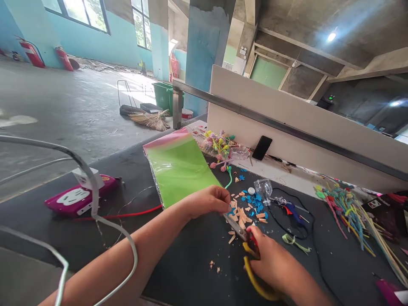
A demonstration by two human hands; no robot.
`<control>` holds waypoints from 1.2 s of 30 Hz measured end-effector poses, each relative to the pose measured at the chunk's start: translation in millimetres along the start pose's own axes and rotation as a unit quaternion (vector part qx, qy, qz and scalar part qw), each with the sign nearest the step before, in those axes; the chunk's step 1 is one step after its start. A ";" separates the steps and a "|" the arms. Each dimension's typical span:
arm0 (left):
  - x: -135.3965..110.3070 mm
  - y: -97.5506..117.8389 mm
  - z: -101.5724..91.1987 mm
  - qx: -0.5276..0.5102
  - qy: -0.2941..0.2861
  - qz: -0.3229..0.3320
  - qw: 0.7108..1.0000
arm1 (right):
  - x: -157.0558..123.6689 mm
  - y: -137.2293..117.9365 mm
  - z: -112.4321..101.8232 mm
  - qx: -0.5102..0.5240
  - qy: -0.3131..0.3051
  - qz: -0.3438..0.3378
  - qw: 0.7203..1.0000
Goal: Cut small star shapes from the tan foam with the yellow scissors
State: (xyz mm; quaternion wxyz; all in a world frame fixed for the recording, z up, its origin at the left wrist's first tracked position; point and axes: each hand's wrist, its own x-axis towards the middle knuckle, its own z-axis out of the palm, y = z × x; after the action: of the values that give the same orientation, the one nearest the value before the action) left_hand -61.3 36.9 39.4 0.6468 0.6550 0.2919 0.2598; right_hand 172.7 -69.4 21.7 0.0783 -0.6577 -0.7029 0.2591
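Observation:
My left hand (208, 200) rests on the dark work table (191, 255), fingers pinched together on a small blue scrap that I can barely make out, right beside a stack of green and pink sheets (178, 168). My right hand (274, 263) is closed on yellow-handled scissors (248, 250), whose blades point up-left toward my left fingertips. Between and beyond the hands lies a pile of tan and blue cut scraps (250, 210).
A blue glue gun (291, 209) with its black cord, a clear plastic bottle (264, 188), a bunch of colourful sticks (350, 212), a pink power strip (79, 197) and a phone (262, 147) leaning on the white partition (302, 123) surround the hands.

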 end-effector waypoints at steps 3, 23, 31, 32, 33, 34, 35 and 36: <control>1.8 -2.3 6.2 0.014 -0.015 0.002 1.000 | -4.2 -8.7 -5.4 -0.033 -0.031 -0.042 0.998; 9.1 -16.5 41.9 -0.078 -0.001 -0.010 0.997 | 27.1 -16.6 9.6 0.553 0.046 -0.017 0.832; 14.0 -29.8 70.1 -0.230 0.046 -0.034 0.972 | 31.6 -8.2 14.1 0.597 0.097 -0.003 0.796; 14.1 -30.2 72.5 -0.228 0.048 -0.032 0.972 | 31.7 -7.8 14.7 0.598 0.099 0.000 0.795; 14.2 -30.3 74.2 -0.225 0.050 -0.030 0.972 | 31.8 -7.6 15.3 0.600 0.100 0.000 0.794; 14.2 -30.3 75.2 -0.223 0.054 -0.029 0.973 | 31.8 -7.7 15.9 0.601 0.100 -0.001 0.793; 14.2 -30.5 75.9 -0.221 0.059 -0.027 0.973 | 31.9 -7.9 16.4 0.603 0.098 -0.003 0.792; 14.3 -31.0 76.2 -0.219 0.063 -0.025 0.973 | 32.0 -8.2 16.9 0.603 0.095 -0.003 0.792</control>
State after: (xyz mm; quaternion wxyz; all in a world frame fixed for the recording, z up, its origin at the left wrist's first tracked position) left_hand 1.9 -6.1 5.8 0.7607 0.4725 0.2848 0.3419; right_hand 153.9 -42.9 3.8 0.5260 -0.4964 -0.3954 0.5662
